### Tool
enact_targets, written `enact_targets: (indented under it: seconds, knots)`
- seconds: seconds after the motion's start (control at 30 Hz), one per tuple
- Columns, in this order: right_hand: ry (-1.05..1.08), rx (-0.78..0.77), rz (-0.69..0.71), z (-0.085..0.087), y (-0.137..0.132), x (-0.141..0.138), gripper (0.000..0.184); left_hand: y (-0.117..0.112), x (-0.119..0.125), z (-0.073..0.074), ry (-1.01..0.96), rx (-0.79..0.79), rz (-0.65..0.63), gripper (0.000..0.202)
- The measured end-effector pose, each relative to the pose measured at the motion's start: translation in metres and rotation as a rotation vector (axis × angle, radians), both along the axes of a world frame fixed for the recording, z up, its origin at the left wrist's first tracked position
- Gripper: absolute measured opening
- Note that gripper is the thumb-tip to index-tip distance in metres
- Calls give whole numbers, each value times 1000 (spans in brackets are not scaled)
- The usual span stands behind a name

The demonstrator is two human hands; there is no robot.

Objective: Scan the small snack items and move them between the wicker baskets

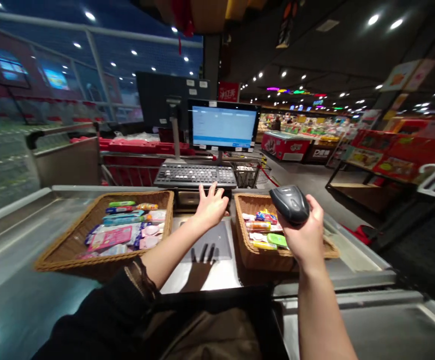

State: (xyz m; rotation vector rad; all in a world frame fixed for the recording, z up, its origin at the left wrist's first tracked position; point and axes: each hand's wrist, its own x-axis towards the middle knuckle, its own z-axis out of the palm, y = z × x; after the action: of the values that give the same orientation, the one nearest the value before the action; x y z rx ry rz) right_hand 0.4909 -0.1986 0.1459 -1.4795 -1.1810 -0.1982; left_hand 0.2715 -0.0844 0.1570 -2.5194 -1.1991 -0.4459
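My left hand [212, 206] reaches forward with its fingers spread, holding nothing. Its fingertips are just at the near edge of a black keyboard [195, 174]; whether they touch the keys I cannot tell. A black barcode scanner [291, 204] is gripped in my right hand [307, 235], raised over the right wicker basket [244, 250]. Small colourful packages [266, 226] lie in that basket, partly hidden by my hand. On the left, a larger wicker basket [67, 240] holds several toothpaste-like tubes and pink packs [112, 237]. Between the baskets lies a grey flat panel [217, 242] on the metal counter.
A lit monitor [223, 125] stands behind the keyboard, beside a second dark screen [153, 100] seen from behind. Shopping carts [131, 170] stand beyond the counter. Red boxes fill a display rack [401, 150] at right, and a red freezer [285, 145] stands farther back.
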Motion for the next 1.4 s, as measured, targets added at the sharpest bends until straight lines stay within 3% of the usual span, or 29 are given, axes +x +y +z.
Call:
enact_targets:
  seconds: [0.1,0.27,0.4,0.5,0.6,0.7,0.97,1.23,1.4]
  knots:
    - [-100,-33,139,3,31,-46,31,-12,-56,7,-13,-17,135,26]
    - [-144,-103,360,1,64,-128,24,-22,-147,5,-13,-91,366,24]
    - [-160,-157,455,-3,69,-178,30,-18,-210,-9,-9,-202,514,28]
    - [-179,-213,493,-5,67,-202,30,-12,-237,-26,5,-280,556,31]
    - [-203,-264,518,-7,61,-216,31,-4,-244,-44,26,-364,552,30]
    - [-229,-304,542,-11,52,-223,31,5,-236,-57,32,-477,528,28]
    - [-237,-356,553,-16,38,-212,34,30,-212,-81,83,-591,545,28]
    - [-234,-359,524,-17,34,-196,34,40,-203,-83,143,-534,569,26]
    - [-241,-360,500,-16,31,-187,34,37,-206,-73,194,-446,559,23]
